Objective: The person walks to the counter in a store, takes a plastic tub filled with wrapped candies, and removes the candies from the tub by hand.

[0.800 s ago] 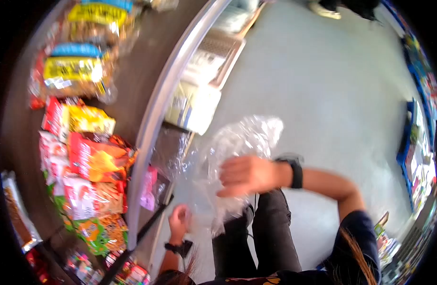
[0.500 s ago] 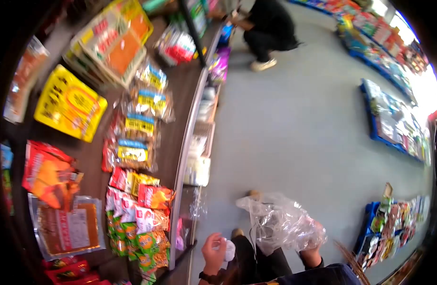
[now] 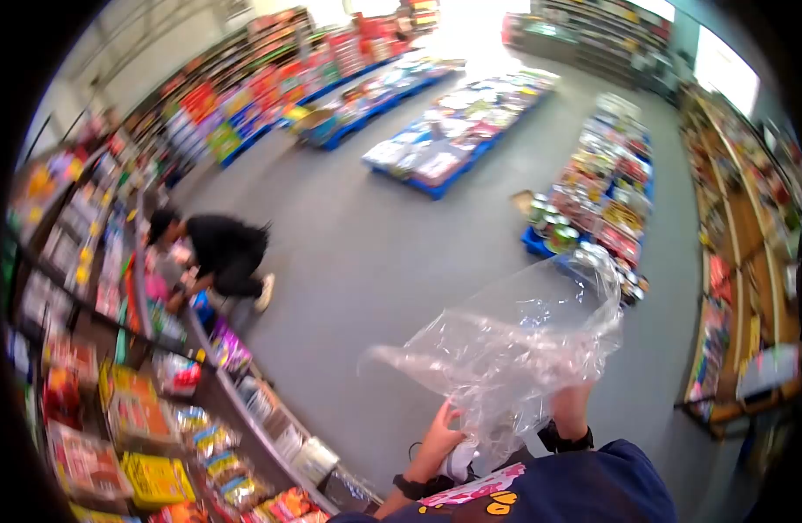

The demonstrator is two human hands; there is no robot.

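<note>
A large clear plastic bag (image 3: 523, 340) billows out in front of me, puffed up and crumpled, its far end raised to the right. My right hand (image 3: 573, 403) grips it from the right side; the film covers most of the fingers. At the bag's lower left is my left hand (image 3: 442, 433), fingers curled round a small white thing (image 3: 458, 459) whose kind I cannot make out. The left fingertips are close to the plastic, and whether they touch it is unclear.
Packed snacks fill a shelf (image 3: 235, 410) on my left. Further along it crouches a person in black (image 3: 227, 253). Blue pallets of goods (image 3: 453, 131) stand ahead, another pallet (image 3: 601, 192) to the right. Wooden shelves (image 3: 750, 253) line the right side.
My view has swung left and up, away from the shelf. The bag has risen and spread wider. My left hand has come closer to it, still with the white thing.
</note>
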